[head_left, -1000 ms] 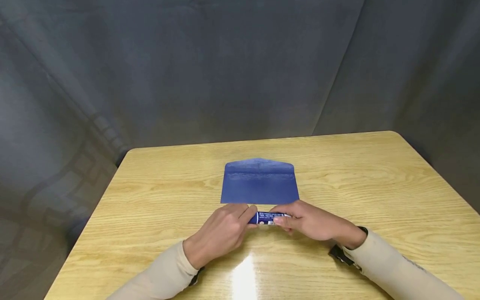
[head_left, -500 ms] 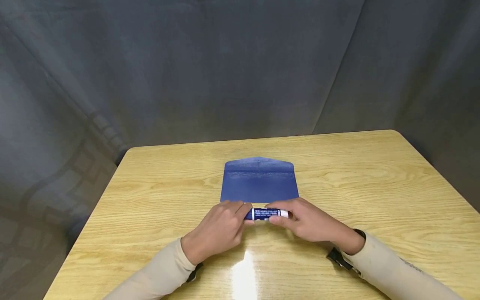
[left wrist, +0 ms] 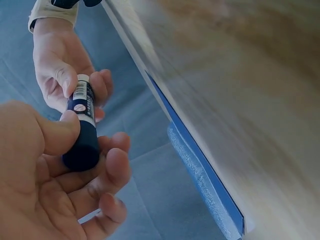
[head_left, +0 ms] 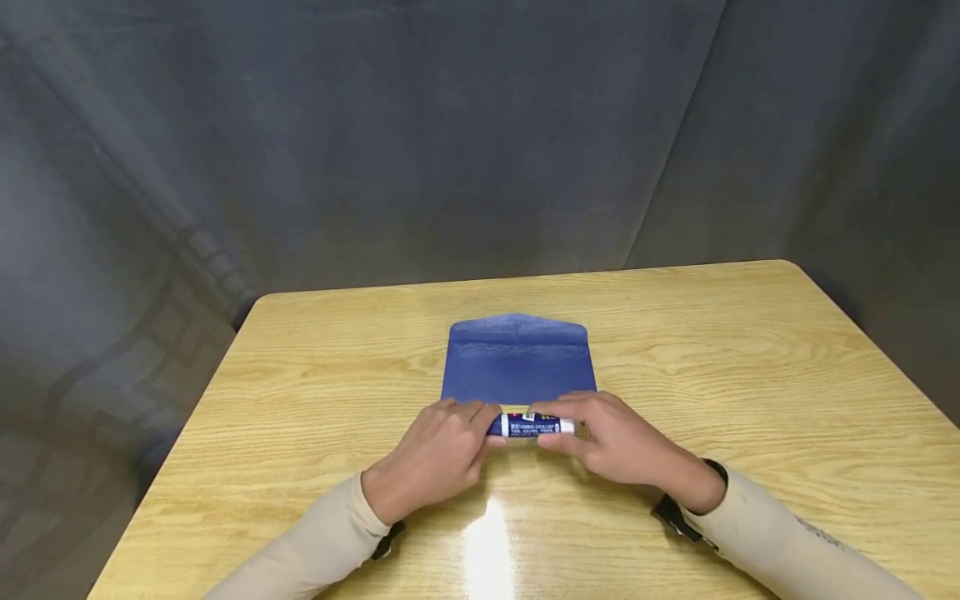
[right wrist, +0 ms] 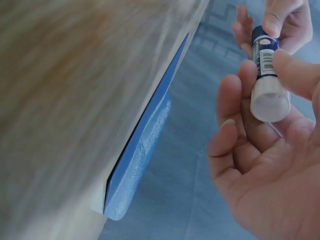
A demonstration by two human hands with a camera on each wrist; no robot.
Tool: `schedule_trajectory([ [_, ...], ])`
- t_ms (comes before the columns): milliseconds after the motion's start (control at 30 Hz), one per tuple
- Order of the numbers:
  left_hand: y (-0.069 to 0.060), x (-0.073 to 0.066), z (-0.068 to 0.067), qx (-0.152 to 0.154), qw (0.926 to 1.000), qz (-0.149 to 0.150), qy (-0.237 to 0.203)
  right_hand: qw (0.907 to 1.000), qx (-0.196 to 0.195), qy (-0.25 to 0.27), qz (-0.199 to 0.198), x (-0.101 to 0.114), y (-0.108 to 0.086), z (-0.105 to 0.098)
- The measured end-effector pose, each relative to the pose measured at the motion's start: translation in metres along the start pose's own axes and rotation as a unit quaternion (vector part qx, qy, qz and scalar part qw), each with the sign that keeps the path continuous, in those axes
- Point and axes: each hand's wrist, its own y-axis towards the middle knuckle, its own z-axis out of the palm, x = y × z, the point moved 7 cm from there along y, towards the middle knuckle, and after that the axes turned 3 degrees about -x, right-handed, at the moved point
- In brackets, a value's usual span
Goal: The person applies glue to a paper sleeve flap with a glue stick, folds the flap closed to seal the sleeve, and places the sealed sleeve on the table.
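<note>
"Where's the glue stick [head_left: 527,426]?"
"On the envelope's [head_left: 519,371] near side, lengthwise along it; the left hand [head_left: 435,458] pinches the dark end [head_left: 495,427], the right hand [head_left: 622,437] the white end [head_left: 567,427], equally close."
"And the flap [head_left: 517,328]?"
"Envelope's far side, unfolded."

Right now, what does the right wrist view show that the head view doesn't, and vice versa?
Only right wrist: the round white end face of the blue-and-white tube, and the palm of the right hand.
Only head: the beige sleeves on both arms.
Both: the tube held between the right and left hand, plus the blue envelope, wood-grain table and curtain.
</note>
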Motion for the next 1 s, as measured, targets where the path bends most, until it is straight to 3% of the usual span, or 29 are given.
schedule_trajectory([
  [300,0.001,0.002,-0.003,-0.016,0.9998,-0.013,0.004,0.9990,-0.003,-0.016,0.042,-0.001,-0.002,0.000],
  [1000,0.001,0.014,-0.004,-0.019,0.9975,-0.063,-0.027,0.9979,-0.007,-0.014,0.063,-0.003,0.000,-0.002],
])
